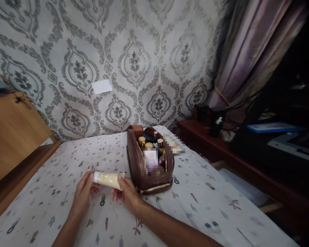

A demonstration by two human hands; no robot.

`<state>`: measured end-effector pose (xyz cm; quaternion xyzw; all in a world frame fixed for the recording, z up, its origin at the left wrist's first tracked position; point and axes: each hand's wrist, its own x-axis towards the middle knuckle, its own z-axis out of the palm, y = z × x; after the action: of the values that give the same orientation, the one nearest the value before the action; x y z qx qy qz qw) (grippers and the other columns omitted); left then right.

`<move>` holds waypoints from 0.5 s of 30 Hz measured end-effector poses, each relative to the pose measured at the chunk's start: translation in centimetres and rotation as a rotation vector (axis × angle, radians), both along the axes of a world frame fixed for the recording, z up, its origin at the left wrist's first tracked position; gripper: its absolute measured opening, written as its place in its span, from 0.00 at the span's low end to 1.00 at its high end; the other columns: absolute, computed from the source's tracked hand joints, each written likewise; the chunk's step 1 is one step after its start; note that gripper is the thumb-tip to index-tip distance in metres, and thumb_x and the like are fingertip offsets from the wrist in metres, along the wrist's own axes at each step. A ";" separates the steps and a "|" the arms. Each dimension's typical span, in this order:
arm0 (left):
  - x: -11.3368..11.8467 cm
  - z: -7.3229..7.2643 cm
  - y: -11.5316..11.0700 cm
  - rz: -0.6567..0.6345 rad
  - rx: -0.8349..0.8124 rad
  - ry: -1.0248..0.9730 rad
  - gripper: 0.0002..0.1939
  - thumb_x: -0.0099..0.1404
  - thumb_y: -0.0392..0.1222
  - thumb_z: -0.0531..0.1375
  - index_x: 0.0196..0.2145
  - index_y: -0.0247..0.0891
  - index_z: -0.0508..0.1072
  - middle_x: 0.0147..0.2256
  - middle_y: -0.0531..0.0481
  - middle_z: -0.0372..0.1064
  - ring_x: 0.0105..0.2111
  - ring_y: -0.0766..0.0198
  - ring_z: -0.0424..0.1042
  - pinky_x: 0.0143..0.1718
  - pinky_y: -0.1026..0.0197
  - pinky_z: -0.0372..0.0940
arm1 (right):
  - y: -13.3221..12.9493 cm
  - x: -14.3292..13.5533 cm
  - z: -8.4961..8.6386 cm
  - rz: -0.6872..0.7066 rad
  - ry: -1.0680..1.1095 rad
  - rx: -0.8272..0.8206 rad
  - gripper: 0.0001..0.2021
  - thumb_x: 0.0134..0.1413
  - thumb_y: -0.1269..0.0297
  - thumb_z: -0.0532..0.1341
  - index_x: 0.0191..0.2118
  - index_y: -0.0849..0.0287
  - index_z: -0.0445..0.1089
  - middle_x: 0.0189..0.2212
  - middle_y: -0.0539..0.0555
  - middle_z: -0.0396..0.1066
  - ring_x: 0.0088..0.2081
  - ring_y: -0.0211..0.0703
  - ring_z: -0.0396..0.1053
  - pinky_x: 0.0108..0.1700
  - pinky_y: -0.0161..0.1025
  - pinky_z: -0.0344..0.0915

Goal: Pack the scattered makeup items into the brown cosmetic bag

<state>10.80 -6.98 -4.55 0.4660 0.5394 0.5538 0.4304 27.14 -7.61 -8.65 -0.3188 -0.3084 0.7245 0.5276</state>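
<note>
A pale yellow tube (108,179) with a white cap lies level between my two hands, above the patterned sheet. The fingers of my left hand (86,187) are closed on its capped end. My right hand (127,193) pinches the flat end, thumb on top. Just beyond my right hand stands a brown leather bag (136,168), unzipped at the top. Several bottles and jars with gold lids (148,145) fill it, and a blurred packet (151,160) shows at its front side.
The bag stands on a white sheet (67,164) with small prints, against a wallpapered wall. A blurred flat item (174,144) lies behind the bag. Wooden board (12,130) at left; dark red furniture (195,133) and an open drawer (242,185) at right.
</note>
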 end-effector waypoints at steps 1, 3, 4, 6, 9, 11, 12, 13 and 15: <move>-0.1 -0.1 0.0 -0.006 0.012 0.013 0.30 0.54 0.66 0.64 0.41 0.37 0.73 0.32 0.50 0.72 0.27 0.61 0.71 0.22 0.64 0.65 | 0.0 0.0 0.0 0.000 0.004 -0.006 0.37 0.36 0.28 0.64 0.37 0.60 0.65 0.20 0.48 0.71 0.17 0.34 0.63 0.21 0.33 0.50; -0.3 -0.4 0.2 -0.018 0.020 0.030 0.29 0.55 0.66 0.63 0.41 0.37 0.73 0.28 0.52 0.70 0.24 0.63 0.70 0.22 0.64 0.64 | 0.0 0.1 0.1 0.003 0.008 -0.009 0.36 0.37 0.29 0.65 0.37 0.60 0.65 0.21 0.49 0.72 0.17 0.34 0.63 0.21 0.33 0.50; -0.3 -0.6 0.2 -0.019 0.021 0.033 0.29 0.56 0.66 0.63 0.41 0.37 0.73 0.26 0.54 0.69 0.23 0.63 0.69 0.22 0.64 0.64 | 0.0 0.1 0.1 0.006 0.010 -0.008 0.35 0.37 0.30 0.65 0.37 0.60 0.65 0.20 0.49 0.72 0.17 0.34 0.63 0.21 0.33 0.50; -0.4 -0.8 0.3 -0.026 0.025 0.040 0.28 0.57 0.66 0.62 0.41 0.37 0.72 0.23 0.55 0.67 0.21 0.64 0.67 0.21 0.65 0.63 | 0.0 0.2 0.3 0.006 0.018 -0.002 0.35 0.36 0.31 0.66 0.36 0.61 0.66 0.20 0.49 0.71 0.17 0.34 0.62 0.21 0.33 0.50; -0.4 -0.9 0.3 -0.046 0.048 0.065 0.28 0.58 0.66 0.61 0.41 0.36 0.72 0.20 0.56 0.65 0.19 0.66 0.65 0.20 0.66 0.60 | -0.1 0.3 0.5 0.002 0.033 -0.006 0.35 0.36 0.32 0.67 0.36 0.62 0.67 0.20 0.50 0.71 0.17 0.33 0.62 0.21 0.33 0.51; -0.5 -0.9 0.4 -0.055 0.060 0.073 0.29 0.59 0.66 0.61 0.41 0.35 0.72 0.19 0.56 0.64 0.18 0.67 0.63 0.19 0.67 0.59 | -0.2 0.3 0.6 0.006 0.036 -0.013 0.34 0.36 0.33 0.68 0.35 0.62 0.67 0.20 0.50 0.71 0.18 0.33 0.63 0.20 0.32 0.51; -0.5 -1.0 0.4 -0.058 0.065 0.074 0.29 0.59 0.66 0.60 0.41 0.35 0.72 0.19 0.57 0.64 0.18 0.67 0.63 0.18 0.67 0.58 | -0.2 0.3 0.7 0.011 0.038 -0.012 0.33 0.36 0.34 0.69 0.35 0.62 0.68 0.20 0.51 0.71 0.18 0.33 0.63 0.20 0.32 0.51; -0.5 -1.0 0.4 -0.058 0.067 0.074 0.29 0.60 0.66 0.60 0.41 0.35 0.72 0.19 0.56 0.64 0.18 0.67 0.63 0.18 0.67 0.58 | -0.2 0.3 0.8 0.016 0.041 -0.008 0.33 0.36 0.34 0.69 0.35 0.62 0.68 0.20 0.50 0.71 0.18 0.33 0.63 0.21 0.32 0.51; -0.6 -1.1 0.5 -0.054 0.075 0.076 0.29 0.60 0.65 0.60 0.43 0.34 0.72 0.21 0.55 0.65 0.19 0.67 0.65 0.18 0.67 0.59 | -0.2 0.3 0.8 0.028 0.044 0.004 0.32 0.37 0.36 0.70 0.35 0.62 0.68 0.21 0.50 0.71 0.19 0.33 0.63 0.21 0.32 0.53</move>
<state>10.16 -6.49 -5.61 0.5169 0.5213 0.5438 0.4067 27.49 -7.78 -7.83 -0.2974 -0.3024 0.7381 0.5247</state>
